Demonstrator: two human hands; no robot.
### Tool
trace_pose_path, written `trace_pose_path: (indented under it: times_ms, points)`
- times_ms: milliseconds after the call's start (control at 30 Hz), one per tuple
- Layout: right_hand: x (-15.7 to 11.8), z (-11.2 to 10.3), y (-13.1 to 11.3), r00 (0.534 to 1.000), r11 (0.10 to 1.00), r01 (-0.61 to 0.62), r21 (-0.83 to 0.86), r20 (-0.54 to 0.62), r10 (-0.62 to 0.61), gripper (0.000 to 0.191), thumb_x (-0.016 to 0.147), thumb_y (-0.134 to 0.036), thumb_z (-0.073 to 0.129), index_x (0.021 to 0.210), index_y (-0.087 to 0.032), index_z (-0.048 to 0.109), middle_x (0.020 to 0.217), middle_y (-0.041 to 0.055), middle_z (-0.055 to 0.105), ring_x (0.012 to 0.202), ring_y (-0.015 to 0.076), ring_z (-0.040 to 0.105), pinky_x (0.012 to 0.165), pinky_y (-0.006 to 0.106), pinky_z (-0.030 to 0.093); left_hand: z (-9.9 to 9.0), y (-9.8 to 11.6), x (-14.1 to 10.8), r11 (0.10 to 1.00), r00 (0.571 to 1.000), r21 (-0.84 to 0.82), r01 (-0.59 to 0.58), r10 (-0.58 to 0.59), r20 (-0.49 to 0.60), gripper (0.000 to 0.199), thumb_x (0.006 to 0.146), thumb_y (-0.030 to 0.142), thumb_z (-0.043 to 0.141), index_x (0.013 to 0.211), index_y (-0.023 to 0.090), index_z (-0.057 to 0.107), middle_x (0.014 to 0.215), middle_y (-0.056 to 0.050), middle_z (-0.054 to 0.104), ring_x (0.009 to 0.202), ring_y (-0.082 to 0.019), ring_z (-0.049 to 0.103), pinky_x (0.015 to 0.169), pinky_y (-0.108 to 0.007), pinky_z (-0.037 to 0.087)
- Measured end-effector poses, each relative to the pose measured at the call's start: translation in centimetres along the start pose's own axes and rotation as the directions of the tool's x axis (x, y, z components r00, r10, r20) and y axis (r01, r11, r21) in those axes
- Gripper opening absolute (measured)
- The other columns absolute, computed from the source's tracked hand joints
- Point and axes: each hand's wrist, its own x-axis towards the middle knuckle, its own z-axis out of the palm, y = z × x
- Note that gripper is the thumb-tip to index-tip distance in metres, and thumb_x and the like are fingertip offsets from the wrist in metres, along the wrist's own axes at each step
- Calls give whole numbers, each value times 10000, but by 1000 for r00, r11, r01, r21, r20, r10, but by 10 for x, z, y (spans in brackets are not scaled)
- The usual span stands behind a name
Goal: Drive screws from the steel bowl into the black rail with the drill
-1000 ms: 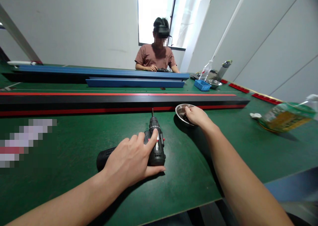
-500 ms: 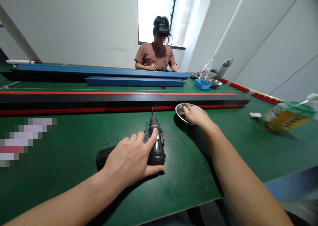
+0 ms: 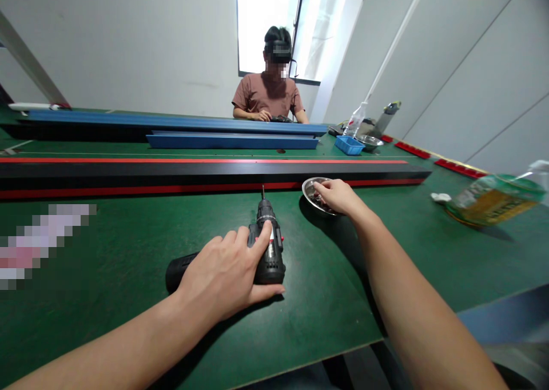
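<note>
Gripping the drill on the desk, bit towards twelve o'clock, the left hand could scuff the nearby beam by a stray squeeze, while the right hand, bunched in the bowl at one o'clock, its hold unclear, could tip it by leaning.

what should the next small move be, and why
Probably pinch one small dark piece and lift the right hand from the metal bowl: its fingertips are already down in there, though whether they grip anything is hidden. The left hand holds the drill, its bit pointing toward the long black-and-red bar.
</note>
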Motion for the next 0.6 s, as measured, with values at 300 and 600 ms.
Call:
trace_pose_path:
  times_ms: [300, 600]
  points:
    - [3, -1, 7, 999, 917, -19, 398, -24, 31, 352, 986, -398, 548, 877, -124, 740, 513, 24, 564, 420, 128, 492, 451, 236, 380, -1, 0, 2, 1000, 1000, -8, -2, 2, 6, 984, 851, 851, 368, 1602, 219, 297, 1041, -115, 630, 841, -305, 646, 714, -422, 527]
    - [-5, -2, -6, 995, 727, -95, 680, 58, 76, 277, 1009, -296, 554, 848, -112, 683, 583, 20, 573, 449, 121, 582, 418, 200, 447, -1, 0, 0, 1000, 1000, -3, -2, 2, 4, 978, 850, 849, 375, 1602, 228, 296, 1050, -120, 636, 863, -305, 648, 725, -412, 524]
